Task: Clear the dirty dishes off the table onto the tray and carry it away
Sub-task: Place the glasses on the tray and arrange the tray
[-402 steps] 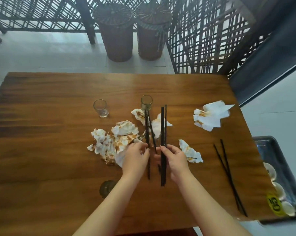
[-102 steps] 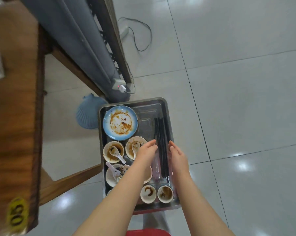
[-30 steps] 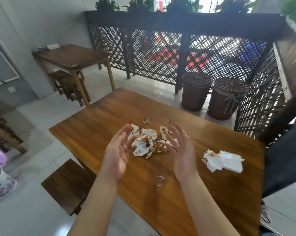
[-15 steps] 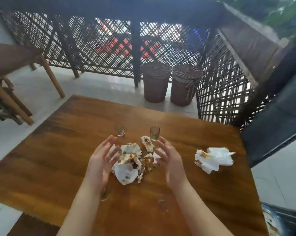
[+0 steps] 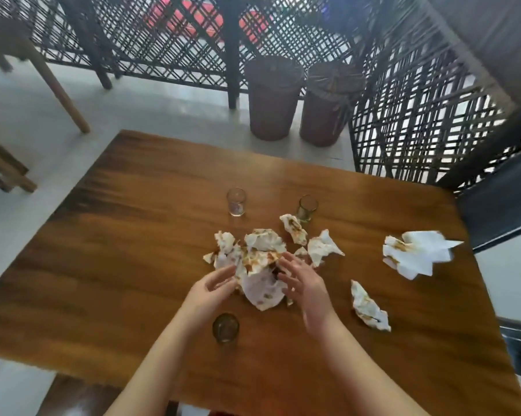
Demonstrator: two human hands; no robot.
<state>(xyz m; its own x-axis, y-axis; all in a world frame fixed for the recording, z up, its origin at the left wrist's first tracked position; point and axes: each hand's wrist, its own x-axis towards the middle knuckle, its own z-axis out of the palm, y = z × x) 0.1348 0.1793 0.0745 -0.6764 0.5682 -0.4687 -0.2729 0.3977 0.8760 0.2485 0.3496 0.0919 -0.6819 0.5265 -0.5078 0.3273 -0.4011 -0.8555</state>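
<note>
- Three small glasses on the wooden table [image 5: 133,265]: one clear glass [image 5: 236,202] at the far side, one greenish glass [image 5: 306,208] to its right, one dark-tinted glass [image 5: 225,328] nearest the person, between the two forearms.
- Central heap of stained napkins [image 5: 257,262] lies between the far glasses and the near glass; several crumpled pieces, exact count cannot be told.
- Two more soiled napkins apart from the heap: a crumpled one [image 5: 368,307] to the right of the right hand, a flatter folded wad [image 5: 415,253] near the table's right edge.
- Left hand [image 5: 209,291] has its fingers spread and loose at the heap's left edge, gripping nothing.
- Right hand [image 5: 304,288] likewise has splayed fingers at the heap's right edge, nothing clasped.
- Tray: only a dark corner [image 5: 520,340] shows past the table's right edge, contents hidden.
- Beyond the table: two wicker stools [image 5: 272,97], dark lattice screen [image 5: 178,31].
</note>
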